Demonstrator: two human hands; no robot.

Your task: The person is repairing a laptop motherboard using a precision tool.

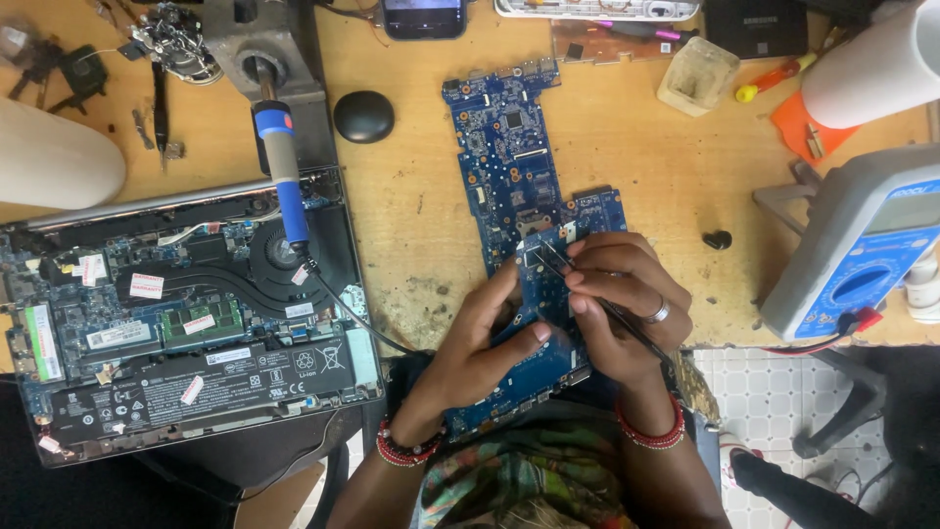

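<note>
Head view of a wooden desk [627,147] with a long blue circuit board [509,157] lying across its middle and reaching over the near edge. The left hand [485,343] rests on the board's lower part, thumb and fingers curled against it, its grip closed on the board's edge. The right hand [622,304] (a ring on one finger, red bead bracelets on both wrists) has its grip closed on thin tweezers [587,289], whose tips touch the board just beside a small silver part. To the left lies an opened laptop [186,323] with its fan and battery exposed; a blue-handled soldering iron [284,176] rests over it. A black round cap [363,116] sits between laptop and board. A multimeter [862,245] stands at the right edge, well apart from the hands
</note>
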